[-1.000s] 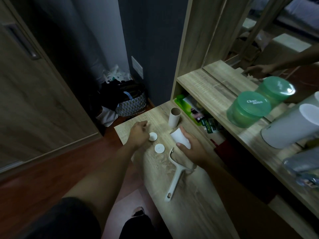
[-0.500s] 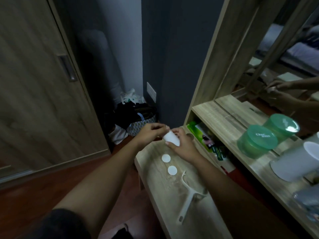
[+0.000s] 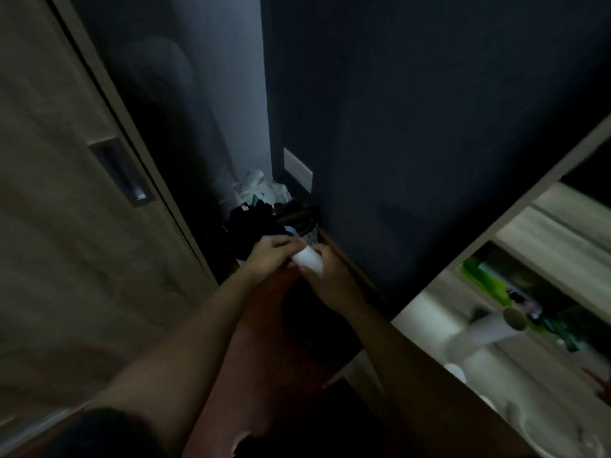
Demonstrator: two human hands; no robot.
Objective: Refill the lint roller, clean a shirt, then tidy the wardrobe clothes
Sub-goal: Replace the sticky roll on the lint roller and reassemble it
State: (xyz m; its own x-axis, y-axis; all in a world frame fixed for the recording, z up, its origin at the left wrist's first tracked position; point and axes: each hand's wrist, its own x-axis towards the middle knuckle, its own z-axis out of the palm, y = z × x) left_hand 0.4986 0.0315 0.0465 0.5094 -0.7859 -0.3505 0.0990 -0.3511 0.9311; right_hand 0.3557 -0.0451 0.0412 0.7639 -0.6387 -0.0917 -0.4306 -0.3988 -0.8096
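Note:
A white lint roll refill (image 3: 309,261) is held up in front of me, over the red-brown floor. My right hand (image 3: 334,279) grips it from below and the side. The fingertips of my left hand (image 3: 269,256) pinch at the roll's upper left end. The empty cardboard tube (image 3: 510,320) stands on the low wooden bench (image 3: 426,312) at the right, blurred. A white end cap (image 3: 456,371) lies on the bench nearer to me. The roller handle shows only as a pale blur at the bottom right.
A wooden wardrobe door (image 3: 66,226) with a recessed handle (image 3: 122,173) fills the left. A basket of dark clothes and bags (image 3: 274,213) sits in the corner by the dark wall. Green packages (image 3: 489,282) lie under the shelf on the right.
The view has swung left and up, so the bench and shelf slid to the right edge. Both hands stay together on the white roll, now over the floor instead of the bench.

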